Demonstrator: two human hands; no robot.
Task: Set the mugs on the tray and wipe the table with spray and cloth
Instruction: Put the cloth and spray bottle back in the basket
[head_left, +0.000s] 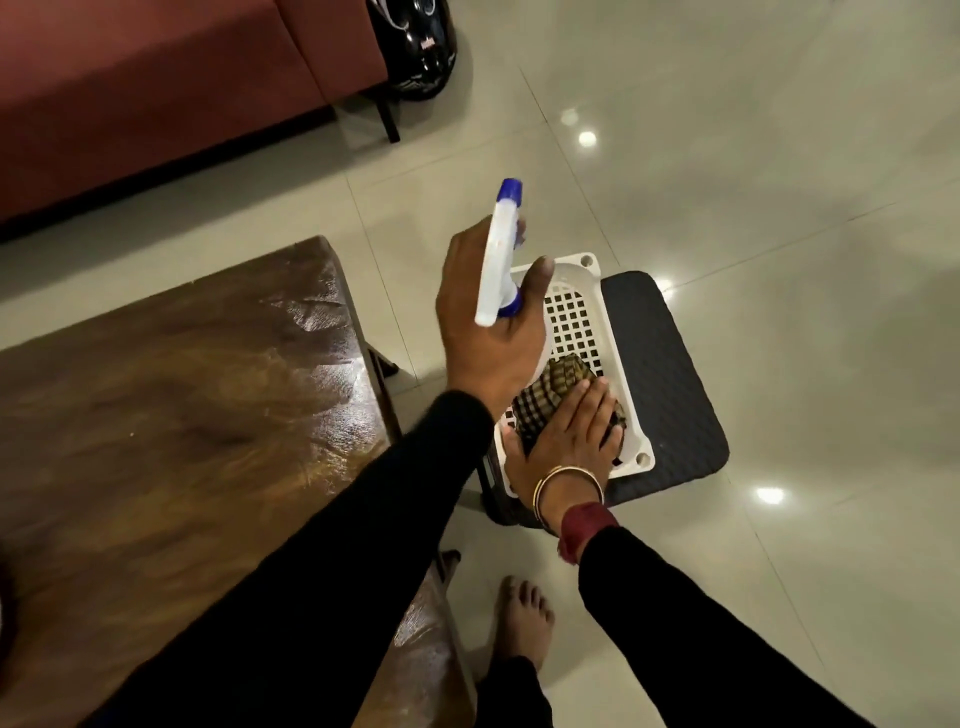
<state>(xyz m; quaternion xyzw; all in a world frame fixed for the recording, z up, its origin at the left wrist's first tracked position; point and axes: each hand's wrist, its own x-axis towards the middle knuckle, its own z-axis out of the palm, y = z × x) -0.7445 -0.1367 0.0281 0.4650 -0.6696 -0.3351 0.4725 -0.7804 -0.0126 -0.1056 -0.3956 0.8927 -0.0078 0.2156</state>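
My left hand (483, 317) grips a spray bottle (500, 249) with a white head and blue nozzle, held above a white perforated basket (574, 317). My right hand (566, 441) lies flat on a checked brown cloth (558, 382) inside that basket, fingers curled over it. The basket stands on a dark stool (660, 374) to the right of the brown wooden table (182, 395). The table top looks wet and glossy. No mugs or tray are in view.
A red sofa (156, 88) runs along the back left, with a black bag (415, 47) beside it on the floor. My bare foot (522, 618) stands on the pale glossy floor tiles (779, 208) between table and stool.
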